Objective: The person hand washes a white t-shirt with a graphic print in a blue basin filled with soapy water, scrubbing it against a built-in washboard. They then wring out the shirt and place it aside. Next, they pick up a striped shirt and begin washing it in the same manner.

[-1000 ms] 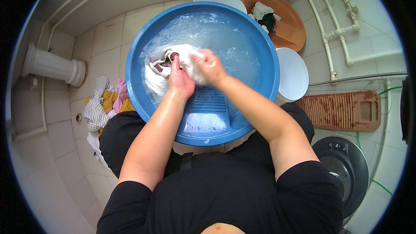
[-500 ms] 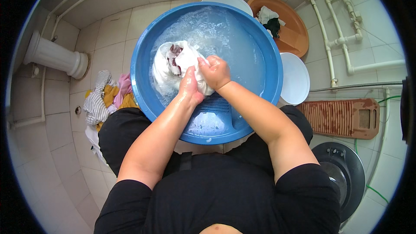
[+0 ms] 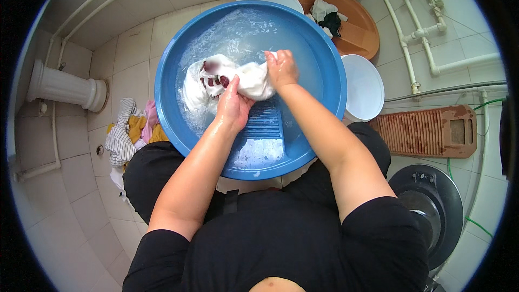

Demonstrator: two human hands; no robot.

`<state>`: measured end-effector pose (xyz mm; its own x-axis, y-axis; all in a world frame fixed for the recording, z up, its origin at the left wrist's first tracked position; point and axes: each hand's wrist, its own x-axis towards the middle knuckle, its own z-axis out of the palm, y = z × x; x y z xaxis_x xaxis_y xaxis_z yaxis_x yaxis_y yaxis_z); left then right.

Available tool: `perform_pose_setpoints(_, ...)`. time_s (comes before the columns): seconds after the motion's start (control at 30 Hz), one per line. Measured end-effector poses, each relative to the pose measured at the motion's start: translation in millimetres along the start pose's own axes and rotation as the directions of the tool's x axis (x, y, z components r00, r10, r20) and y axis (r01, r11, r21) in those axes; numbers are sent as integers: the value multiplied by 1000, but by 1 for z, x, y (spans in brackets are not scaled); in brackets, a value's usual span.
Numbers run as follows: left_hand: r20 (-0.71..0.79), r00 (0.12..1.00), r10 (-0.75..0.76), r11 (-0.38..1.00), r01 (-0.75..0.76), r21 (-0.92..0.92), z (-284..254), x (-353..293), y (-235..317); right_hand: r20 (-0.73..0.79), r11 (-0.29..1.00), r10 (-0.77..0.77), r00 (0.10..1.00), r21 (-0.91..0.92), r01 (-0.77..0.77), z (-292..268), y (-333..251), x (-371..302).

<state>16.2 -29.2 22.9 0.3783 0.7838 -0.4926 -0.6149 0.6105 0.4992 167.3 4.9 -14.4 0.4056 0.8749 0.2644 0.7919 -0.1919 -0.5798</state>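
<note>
A wet white garment (image 3: 253, 80) with a dark red pattern hangs bunched over soapy water in a big blue basin (image 3: 164, 116). My left hand (image 3: 233, 107) grips its near side, thumb up and fingers partly hidden under the cloth. Closed round the garment's right end is my right hand (image 3: 283, 68), and the cloth stretches between both hands. The far left part of the garment rests in the suds. Just below the cloth, the basin's built-in ridged washboard (image 3: 263, 123) slopes toward me.
Coloured clothes (image 3: 132, 130) lie on the tiles at left, near a white pedestal (image 3: 67, 86). White basins (image 3: 363, 87) and an orange basin (image 3: 367, 21) holding clothes stand beyond the blue one. At right are a brown washboard (image 3: 424, 131) and a black round basin-like object (image 3: 451, 213).
My right hand has moved right and slightly away, pulling the garment's end out longer. The cloth has shifted, uncovering more of the ridged washboard and the red pattern.
</note>
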Motion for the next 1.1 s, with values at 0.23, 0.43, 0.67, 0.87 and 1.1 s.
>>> perform_pose_setpoints(0.23,-158,986,-58,998,62,21,-18,12,7,474,938,343,811,-127,-322,-11,48,19)
perform_pose_setpoints(0.43,-20,999,37,998,-37,-45,-5,14,3,501,614,-80,862,706,-353,38,-1,-15)
perform_pose_setpoints(0.67,310,903,296,863,-114,-493,-40,16,1,202,622,-730,653,593,512,-64,-127,-83)
perform_pose_setpoints(0.87,-215,970,-112,993,103,-51,9,-8,9,-47,819,-516,855,266,509,-22,-61,-47)
perform_pose_setpoints(1.1,21,994,-106,983,108,-148,-53,17,-8,28,671,-592,806,571,472,-48,-108,-74)
